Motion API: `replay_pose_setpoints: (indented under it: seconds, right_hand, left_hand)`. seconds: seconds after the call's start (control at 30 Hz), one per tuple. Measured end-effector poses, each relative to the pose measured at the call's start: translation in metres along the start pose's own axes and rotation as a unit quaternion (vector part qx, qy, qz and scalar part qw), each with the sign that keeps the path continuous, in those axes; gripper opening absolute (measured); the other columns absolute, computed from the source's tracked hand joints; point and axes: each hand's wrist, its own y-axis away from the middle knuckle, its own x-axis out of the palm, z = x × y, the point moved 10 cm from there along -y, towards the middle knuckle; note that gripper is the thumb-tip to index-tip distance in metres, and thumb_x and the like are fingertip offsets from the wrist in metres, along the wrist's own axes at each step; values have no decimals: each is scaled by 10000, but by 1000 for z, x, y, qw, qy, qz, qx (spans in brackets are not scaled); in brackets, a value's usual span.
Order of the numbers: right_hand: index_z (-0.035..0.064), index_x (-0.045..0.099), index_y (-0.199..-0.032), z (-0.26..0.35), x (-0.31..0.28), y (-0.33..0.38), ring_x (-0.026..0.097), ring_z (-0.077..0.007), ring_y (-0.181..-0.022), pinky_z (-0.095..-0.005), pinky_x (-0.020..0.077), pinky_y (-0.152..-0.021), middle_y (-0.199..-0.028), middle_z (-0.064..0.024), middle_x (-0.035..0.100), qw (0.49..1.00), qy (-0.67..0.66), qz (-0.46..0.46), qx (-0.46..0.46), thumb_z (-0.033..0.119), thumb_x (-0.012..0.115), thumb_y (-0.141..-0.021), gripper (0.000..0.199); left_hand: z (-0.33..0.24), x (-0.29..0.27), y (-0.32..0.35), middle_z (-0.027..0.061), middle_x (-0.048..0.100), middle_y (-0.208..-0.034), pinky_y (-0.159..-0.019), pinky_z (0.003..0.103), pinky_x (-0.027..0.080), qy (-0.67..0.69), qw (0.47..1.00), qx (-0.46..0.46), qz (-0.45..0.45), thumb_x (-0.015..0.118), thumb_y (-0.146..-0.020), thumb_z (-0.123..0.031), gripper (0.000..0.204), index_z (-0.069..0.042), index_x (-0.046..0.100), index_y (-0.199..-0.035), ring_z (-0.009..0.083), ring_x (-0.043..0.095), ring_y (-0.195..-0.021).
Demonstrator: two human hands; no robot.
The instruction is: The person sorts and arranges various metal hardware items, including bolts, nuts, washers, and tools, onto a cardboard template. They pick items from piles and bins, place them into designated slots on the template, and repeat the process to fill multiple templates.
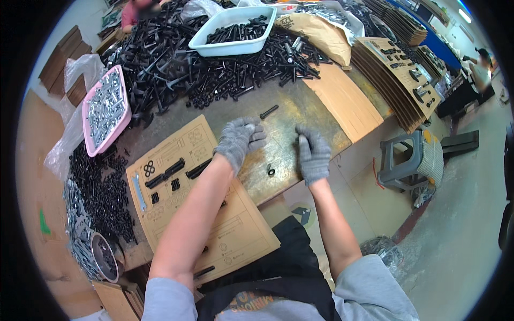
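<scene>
My left hand (240,142), in a grey knit glove, is closed just past the right edge of a printed cardboard sheet (249,222). My right hand (313,155), gloved alike, is closed near the table's front edge. What either set of curled fingers holds, if anything, is hidden. Between and beyond the hands lies a black bolt (269,111); nearer me rests a small black ring-shaped part (271,172). On the sheet sit a silver open-ended wrench (138,192), several black rings (149,168), a long black bolt (165,173) and small black screws (175,184). My left forearm covers part of it.
Black bolts (225,75) are heaped along the back, with a pale blue tray (235,51) of bolts on them. A pink tray (124,115) holds silver parts. Cardboard (342,101) lies at right, beside loaded stacked sheets (369,67). A grey stool (399,160) stands beyond. Other people are farther off.
</scene>
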Motion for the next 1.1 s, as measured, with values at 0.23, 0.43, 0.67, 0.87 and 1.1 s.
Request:
replay_pose_setpoints:
  seconds: [0.23,0.43,0.67,0.87,1.1]
  right_hand:
    - [63,682,-961,23,7,27,631,-301,-839,-367,510,-775,-908,-133,657,984,58,165,-43,104,672,-792,174]
    - [78,683,-912,34,19,31,596,-300,-847,-394,483,-776,-851,-111,626,962,172,211,-34,174,711,-745,194]
    - [80,668,-907,31,13,40,589,-297,-844,-392,481,-764,-857,-102,621,971,176,155,-55,150,714,-727,199]
    - [108,661,-1003,20,28,23,600,-316,-868,-401,491,-758,-901,-119,620,953,193,233,-23,182,668,-776,240]
    - [106,654,-975,20,68,7,627,-342,-864,-396,502,-754,-920,-134,638,886,245,389,-60,178,679,-781,209]
  left_hand:
    - [-50,-1,28,126,661,-992,-804,333,545,-376,917,133,32,522,-885,-47,259,-11,620,-1122,218,645,-877]
    - [-36,17,26,165,653,-1095,-911,366,474,-659,731,167,58,611,-804,-154,319,-62,659,-1106,316,619,-1014]
    - [-1,46,15,165,659,-1064,-886,374,484,-699,681,152,157,673,-730,-211,398,-72,659,-1103,319,623,-998]
    - [10,54,21,165,666,-1021,-829,385,498,-723,674,103,116,750,-692,-376,464,-54,677,-1018,324,633,-944]
    - [26,39,9,160,681,-899,-780,392,507,-700,707,90,48,721,-710,-324,316,-99,722,-932,326,648,-847]
